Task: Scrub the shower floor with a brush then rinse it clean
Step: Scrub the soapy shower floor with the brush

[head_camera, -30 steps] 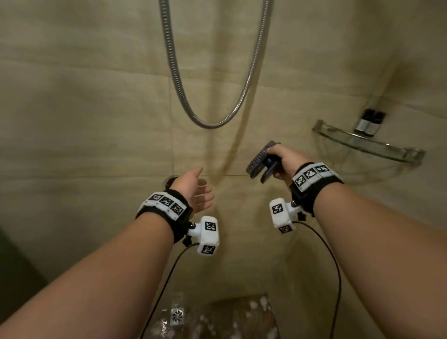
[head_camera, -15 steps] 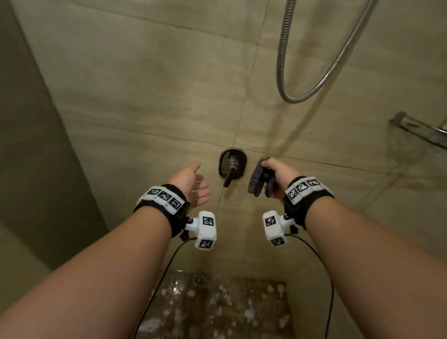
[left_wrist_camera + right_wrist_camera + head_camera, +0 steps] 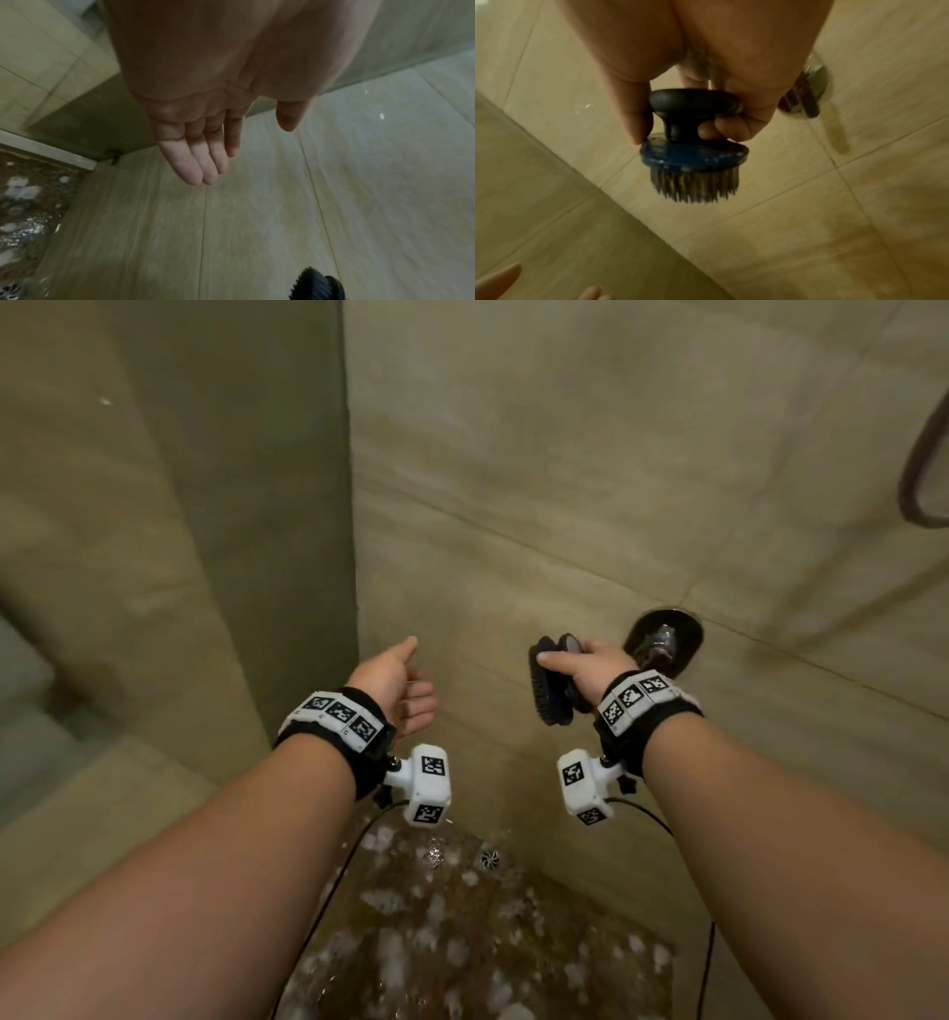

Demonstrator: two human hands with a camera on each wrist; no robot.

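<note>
Blue-based brush [image 3: 693, 154] was gripped by its knob in right hand [image 3: 590, 667]; left hand [image 3: 395, 680] hung slack-fingered, holding nothing.

Large beige wall tiles [image 3: 590, 454] met at a corner; a chrome valve [image 3: 665, 642] sat at three o'clock under dim light.

Tiled shower stall [image 3: 565, 454]; likely home

Light was dim and warm, yellow-green cast throughout. Small glints showed on the wet shower floor [image 3: 462, 942] and on the wall tile [image 3: 380, 115]. Motion blur smeared the hose [image 3: 924, 469] and tap [image 3: 805, 91]. Wide-angle lens bent the tile joints at the edges; both wrist views soft, grainy.
</note>
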